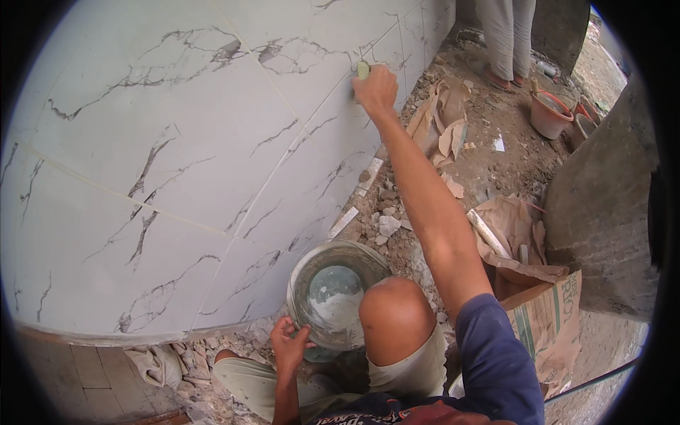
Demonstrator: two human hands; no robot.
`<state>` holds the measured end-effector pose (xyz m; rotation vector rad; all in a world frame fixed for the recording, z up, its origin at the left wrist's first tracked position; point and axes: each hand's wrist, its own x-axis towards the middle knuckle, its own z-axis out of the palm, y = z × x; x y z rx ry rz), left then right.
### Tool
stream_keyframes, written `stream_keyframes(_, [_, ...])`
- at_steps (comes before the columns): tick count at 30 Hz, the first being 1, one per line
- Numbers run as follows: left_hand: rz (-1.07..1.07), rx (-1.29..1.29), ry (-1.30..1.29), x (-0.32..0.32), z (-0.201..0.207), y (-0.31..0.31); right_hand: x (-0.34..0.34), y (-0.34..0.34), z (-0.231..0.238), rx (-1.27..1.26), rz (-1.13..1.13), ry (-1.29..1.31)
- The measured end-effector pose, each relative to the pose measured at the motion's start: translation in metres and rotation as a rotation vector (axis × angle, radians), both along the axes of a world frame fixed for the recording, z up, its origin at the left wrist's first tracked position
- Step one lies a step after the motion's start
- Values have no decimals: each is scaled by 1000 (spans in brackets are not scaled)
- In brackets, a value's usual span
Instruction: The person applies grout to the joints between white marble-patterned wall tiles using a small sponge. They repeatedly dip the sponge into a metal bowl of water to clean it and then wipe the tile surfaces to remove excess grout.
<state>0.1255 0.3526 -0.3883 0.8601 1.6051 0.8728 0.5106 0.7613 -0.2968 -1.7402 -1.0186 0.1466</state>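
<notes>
My right hand (375, 91) is stretched out to the far part of a wall of white tiles with grey veins (191, 120). Its fingers are closed round a small pale-green piece (363, 69), pressed at the tile joint; its exact kind is not clear, and the hand hides part of it. Close to my body, my left hand (289, 345) has loosely curled fingers, held apart, with nothing seen in them. It is beside the rim of a round bucket (301, 273) that has cloudy, greyish water in it. My bent knee (398, 312) overlaps the bucket's right side.
Rubble (388, 225), tile strips (343, 222) and torn brown paper (448, 131) lie along the wall's foot. A paper sack (549, 322) stands at my right, before a grey column (602, 205). Farther off are an orange bucket (550, 117) and another person's legs (504, 39).
</notes>
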Motion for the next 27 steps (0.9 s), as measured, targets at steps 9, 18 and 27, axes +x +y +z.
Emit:
stream_keyframes(9, [-18, -23, 24, -8, 0, -4, 6, -40, -35, 263, 47, 41])
stream_keyframes(18, [-12, -57, 29, -1, -4, -5, -12, -5, -22, 395, 33, 17])
stream_keyframes(27, [-72, -38, 1, -4, -14, -1, 45, 0, 16, -102, 158, 521])
